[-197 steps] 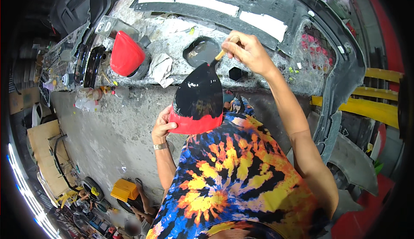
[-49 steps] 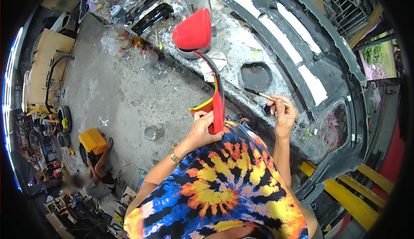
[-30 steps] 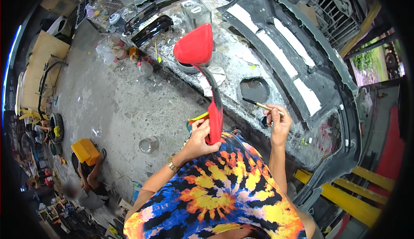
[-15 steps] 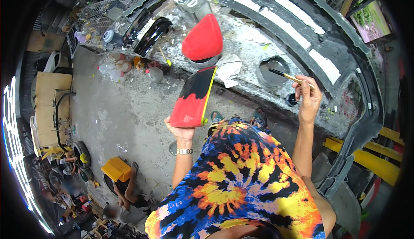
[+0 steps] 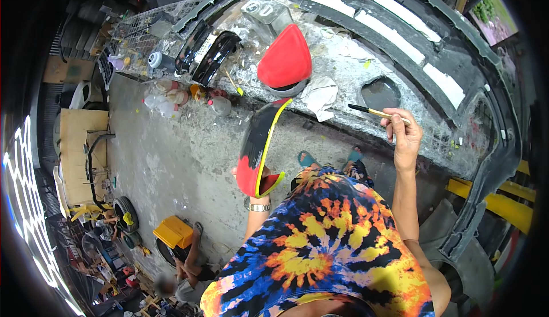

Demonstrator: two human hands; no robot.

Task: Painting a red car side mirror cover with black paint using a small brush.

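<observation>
My left hand (image 5: pixel 266 172) grips the lower end of a curved, mirror-cover-like shell (image 5: pixel 254 145), partly hidden behind it. The shell is red at the bottom, wet-looking black over its upper part, and yellow along its edge. Between the fingers of my right hand (image 5: pixel 407 129) is a thin paintbrush (image 5: pixel 374 112) with a black tip and pale handle. Its tip points left toward the shell, well apart from it. Beyond the brush, a dark round patch of what looks like black paint (image 5: pixel 381 93) lies on the workbench (image 5: pixel 343 68).
A red rounded shell (image 5: pixel 286 57) rests on a round support beside a white cloth (image 5: pixel 318 95). Behind stands a rectangular tin (image 5: pixel 266 15). A large dark bumper (image 5: pixel 394 34) curves along the bench's right. Plastic bottles (image 5: pixel 166 98) stand at left. Another person (image 5: pixel 191 274) sits lower left.
My left hand has turned the shell so its yellow edge and inner side show more. My right hand has brought the brush left, off the dark patch. The whole view has shifted slightly.
</observation>
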